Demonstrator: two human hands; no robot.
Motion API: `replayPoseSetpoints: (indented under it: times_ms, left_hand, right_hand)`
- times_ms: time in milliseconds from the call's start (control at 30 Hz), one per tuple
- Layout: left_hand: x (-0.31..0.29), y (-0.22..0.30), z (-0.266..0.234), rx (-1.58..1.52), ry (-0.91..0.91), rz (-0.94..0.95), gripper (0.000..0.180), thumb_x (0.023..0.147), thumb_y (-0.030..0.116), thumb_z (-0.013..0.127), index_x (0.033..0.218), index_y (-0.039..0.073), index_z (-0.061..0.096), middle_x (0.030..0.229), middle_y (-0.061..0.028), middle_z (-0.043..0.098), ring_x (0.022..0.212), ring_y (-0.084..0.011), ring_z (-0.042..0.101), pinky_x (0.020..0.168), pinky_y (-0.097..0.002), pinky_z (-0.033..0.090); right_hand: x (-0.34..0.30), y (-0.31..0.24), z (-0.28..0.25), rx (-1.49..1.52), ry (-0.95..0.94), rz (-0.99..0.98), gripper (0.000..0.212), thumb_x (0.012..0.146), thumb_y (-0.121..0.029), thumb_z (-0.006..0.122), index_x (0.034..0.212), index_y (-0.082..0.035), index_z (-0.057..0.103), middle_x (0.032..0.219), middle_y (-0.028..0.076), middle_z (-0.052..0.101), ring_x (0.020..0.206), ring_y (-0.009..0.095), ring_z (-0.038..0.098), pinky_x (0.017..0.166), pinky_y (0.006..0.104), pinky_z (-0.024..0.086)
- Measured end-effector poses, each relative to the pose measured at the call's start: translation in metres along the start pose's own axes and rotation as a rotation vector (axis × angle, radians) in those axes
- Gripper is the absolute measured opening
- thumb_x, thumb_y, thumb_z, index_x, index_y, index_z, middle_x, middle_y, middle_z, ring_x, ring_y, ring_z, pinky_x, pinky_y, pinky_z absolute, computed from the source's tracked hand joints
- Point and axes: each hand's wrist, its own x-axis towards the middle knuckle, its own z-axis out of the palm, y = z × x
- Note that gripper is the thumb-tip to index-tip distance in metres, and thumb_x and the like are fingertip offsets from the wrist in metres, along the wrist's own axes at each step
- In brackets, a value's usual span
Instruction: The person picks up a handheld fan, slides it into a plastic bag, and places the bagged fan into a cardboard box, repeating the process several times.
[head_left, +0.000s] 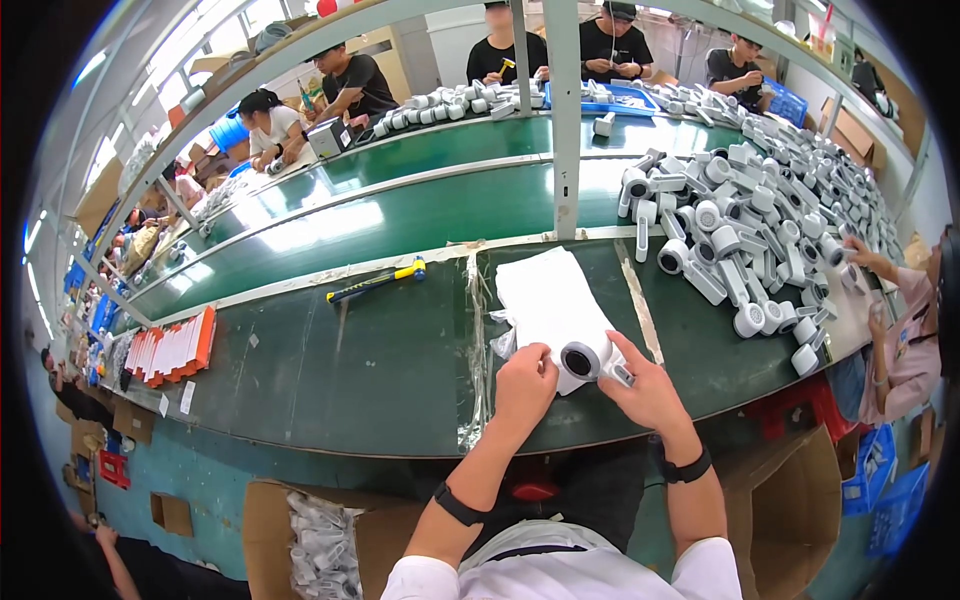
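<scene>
My right hand (648, 392) grips a white handheld device (602, 350) with a round, dark-faced head and a short handle, shaped like a small hair dryer or fan. The device is over the near end of a stack of thin white sheets or bags (545, 285) on the dark green worktable (400, 385). Left of the device, my left hand (527, 388) has its fingers curled together at the stack's edge; what they pinch, if anything, is hidden. Crumpled clear plastic (503, 340) lies beside the stack.
A large heap of similar devices (745, 225) covers the table's right, where a co-worker (905, 340) reaches in. To the left lie a yellow-and-black hammer (378, 281) and orange-white flat cartons (172, 348). A metal post (566, 130) rises beyond the stack. Below stands a carton (265, 535) of bagged items.
</scene>
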Motion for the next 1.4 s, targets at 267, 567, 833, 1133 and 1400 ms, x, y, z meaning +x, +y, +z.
replayPoseSetpoints:
  times_ms: [267,567,833,1133,1400]
  left_hand:
    - [-0.001,0.006,0.004,-0.207,0.204,0.230,0.018,0.077,-0.005,0.056,0.092,0.001,0.062,0.089,-0.0158,0.063,0.081,-0.0334,0.063,0.069,-0.0397,0.050]
    - [-0.004,-0.003,0.008,-0.165,0.128,0.119,0.018,0.073,-0.001,0.061,0.091,0.001,0.063,0.085,-0.0131,0.061,0.072,-0.0229,0.060,0.065,-0.0313,0.049]
    - [-0.004,0.010,0.008,-0.116,0.192,0.360,0.012,0.074,0.001,0.069,0.081,0.003,0.059,0.085,-0.0113,0.063,0.084,-0.0306,0.060,0.075,-0.0365,0.049]
    - [-0.017,0.004,0.012,-0.318,-0.044,0.576,0.014,0.080,-0.004,0.064,0.092,0.002,0.059,0.090,-0.0132,0.062,0.088,-0.0337,0.060,0.077,-0.0389,0.049]
    - [-0.016,0.023,0.007,-0.285,0.041,0.302,0.018,0.081,0.001,0.066,0.099,0.002,0.062,0.081,-0.0133,0.061,0.072,-0.0283,0.060,0.064,-0.0334,0.049]
  right_hand:
    - [-0.004,-0.018,0.006,-0.042,0.021,0.092,0.069,0.080,-0.022,0.068,0.143,-0.020,0.040,0.088,0.018,0.067,0.081,0.029,0.067,0.075,0.0363,0.050]
    - [0.000,-0.014,0.019,-0.050,0.084,0.087,0.070,0.080,-0.023,0.067,0.143,-0.021,0.037,0.082,0.015,0.066,0.077,0.030,0.065,0.072,0.0375,0.049]
    - [0.000,-0.007,0.020,0.012,0.082,0.061,0.068,0.081,-0.023,0.067,0.142,-0.019,0.036,0.079,0.016,0.065,0.074,0.035,0.066,0.069,0.0396,0.050]
    - [0.003,0.001,0.026,-0.091,0.135,0.043,0.065,0.084,-0.022,0.064,0.140,-0.012,0.032,0.082,0.019,0.066,0.075,0.039,0.066,0.066,0.0449,0.050]
    - [-0.003,0.002,0.040,-0.222,0.120,-0.043,0.058,0.085,-0.025,0.065,0.133,-0.010,0.035,0.086,0.024,0.066,0.076,0.046,0.063,0.065,0.0509,0.051]
